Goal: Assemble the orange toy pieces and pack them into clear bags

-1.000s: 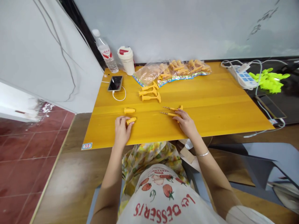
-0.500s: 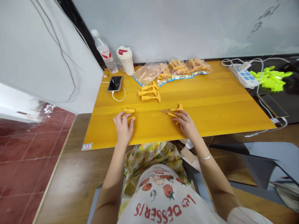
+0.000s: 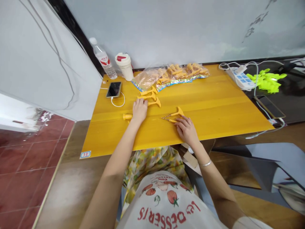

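My left hand point(image 3: 140, 110) is closed over the sleeve end of the nearest yellow T-handled screw peg point(image 3: 156, 102) in a group of three. Its fingertips are partly hidden. Two like pegs, one of them here point(image 3: 149, 91), lie just beyond. Left of my wrist is a loose yellow sleeve point(image 3: 127, 116), with part of another below it. My right hand point(image 3: 187, 128) has its fingers closed at the handle of a bare peg point(image 3: 171, 120) with a metal spiral tip, its handle mostly covered. A second bare peg point(image 3: 177, 112) lies just above, the tips close together.
Clear bags of yellow pegs point(image 3: 176, 71) lie along the back. At back left are a phone point(image 3: 113, 89) on a white cable, a lidded cup point(image 3: 125, 67) and a water bottle point(image 3: 103, 60). A power strip point(image 3: 240, 78) and bright green pieces point(image 3: 267, 81) sit at right.
My left hand has left the two loose sleeves and moved right and away from me to the group of three pegs. My right hand stays by the bare pegs; the view has shifted slightly.
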`<state>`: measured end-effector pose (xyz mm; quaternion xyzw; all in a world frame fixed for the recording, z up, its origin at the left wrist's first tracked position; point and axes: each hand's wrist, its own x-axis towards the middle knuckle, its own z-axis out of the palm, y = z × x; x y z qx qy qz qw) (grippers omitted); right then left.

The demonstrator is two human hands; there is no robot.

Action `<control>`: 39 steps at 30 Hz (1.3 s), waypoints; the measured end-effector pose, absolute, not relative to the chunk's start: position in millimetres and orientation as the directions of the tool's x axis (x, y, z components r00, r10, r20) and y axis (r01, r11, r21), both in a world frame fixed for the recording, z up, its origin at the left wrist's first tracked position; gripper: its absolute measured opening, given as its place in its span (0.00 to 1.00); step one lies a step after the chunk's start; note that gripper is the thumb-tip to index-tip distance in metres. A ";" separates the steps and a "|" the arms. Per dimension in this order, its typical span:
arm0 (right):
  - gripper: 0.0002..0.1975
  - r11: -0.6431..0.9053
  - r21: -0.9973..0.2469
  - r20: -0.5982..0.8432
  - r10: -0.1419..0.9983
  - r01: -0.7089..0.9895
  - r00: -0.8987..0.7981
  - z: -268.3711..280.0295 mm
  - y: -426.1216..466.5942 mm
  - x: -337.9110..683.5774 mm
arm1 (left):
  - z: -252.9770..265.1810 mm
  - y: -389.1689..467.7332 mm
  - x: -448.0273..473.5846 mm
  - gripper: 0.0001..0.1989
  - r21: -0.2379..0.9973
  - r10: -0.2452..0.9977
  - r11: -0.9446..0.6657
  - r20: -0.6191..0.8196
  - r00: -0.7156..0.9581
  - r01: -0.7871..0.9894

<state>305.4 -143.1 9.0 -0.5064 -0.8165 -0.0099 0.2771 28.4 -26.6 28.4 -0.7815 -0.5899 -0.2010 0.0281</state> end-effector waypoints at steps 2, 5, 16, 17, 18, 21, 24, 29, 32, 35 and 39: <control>0.11 0.483 -0.268 0.450 0.828 0.834 -0.335 7.7 -140.9 305.9 | 27.3 -28.1 27.2 0.15 0.223 0.909 -0.295 0.364 0.202 0.929; 0.11 0.476 -0.285 0.429 0.840 0.832 -0.333 6.0 -138.2 306.5 | 34.1 -35.2 21.1 0.15 0.253 0.906 -0.293 0.383 0.182 0.922; 0.17 0.330 -0.872 0.327 0.942 0.363 -0.072 37.9 -153.4 264.9 | 57.6 -136.7 9.5 0.18 0.309 0.825 -0.465 0.490 0.280 0.830; 0.21 0.251 -0.937 0.226 0.966 0.242 -0.126 37.9 -153.2 256.9 | 54.4 -146.3 11.3 0.19 0.325 0.823 -0.486 0.482 0.300 0.811; 0.24 0.164 -0.976 0.135 0.970 0.140 -0.201 36.9 -152.5 249.7 | 51.3 -154.5 12.6 0.19 0.347 0.825 -0.501 0.469 0.316 0.793; 0.26 -0.009 -1.000 -0.005 0.939 -0.012 -0.343 31.1 -149.8 235.6 | 44.8 -171.3 11.7 0.19 0.452 0.851 -0.507 0.398 0.343 0.734; 0.22 0.006 -1.000 0.017 0.935 -0.030 -0.355 29.2 -151.5 233.5 | 42.6 -180.2 6.4 0.17 0.613 0.887 -0.460 0.301 0.349 0.642; 0.11 0.291 -0.951 0.222 0.877 0.104 -0.427 40.3 -165.6 245.4 | 38.5 -185.7 -1.1 0.15 0.889 0.991 -0.130 0.098 0.096 0.440; 0.07 0.475 -0.870 0.365 0.803 0.135 -0.471 49.7 -169.8 259.2 | 32.2 -184.5 -10.5 0.15 0.920 0.988 0.067 -0.006 -0.157 0.386; 0.06 0.514 -0.825 0.412 0.831 0.234 -0.374 56.3 -156.4 277.6 | 23.6 -182.4 -23.4 0.12 0.867 0.978 0.012 0.093 -0.185 0.499; 0.15 0.392 -0.820 0.353 0.920 0.418 -0.170 54.2 -103.7 301.2 | 14.8 -178.3 -33.4 0.13 0.654 0.947 -0.212 0.321 -0.012 0.726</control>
